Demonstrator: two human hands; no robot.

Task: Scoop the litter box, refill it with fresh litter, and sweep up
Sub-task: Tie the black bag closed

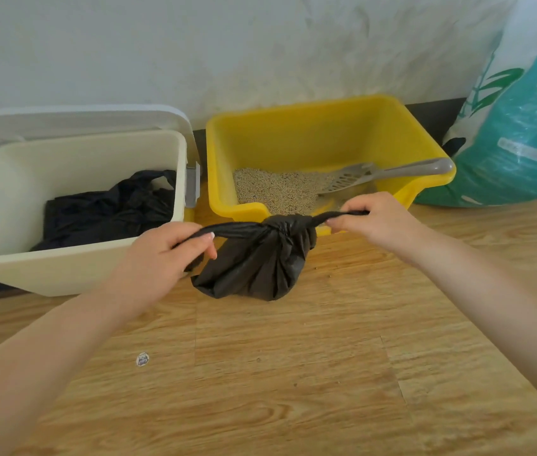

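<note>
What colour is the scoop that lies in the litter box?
Grey. The scoop rests in the yellow litter box, shown in the head view.

Black bag (254, 261), bulging and knotted at its top, hangs in front of the litter box (326, 133) above the wood floor, its two twisted ends stretched out to either side. The litter box is a yellow open tray against the wall, holding a layer of tan litter (277, 189). Grey slotted scoop (352, 179) lies in the box, head on the litter, handle resting over the right rim. Teal-and-white litter sack (517, 126) leans upright just right of the box.
</note>
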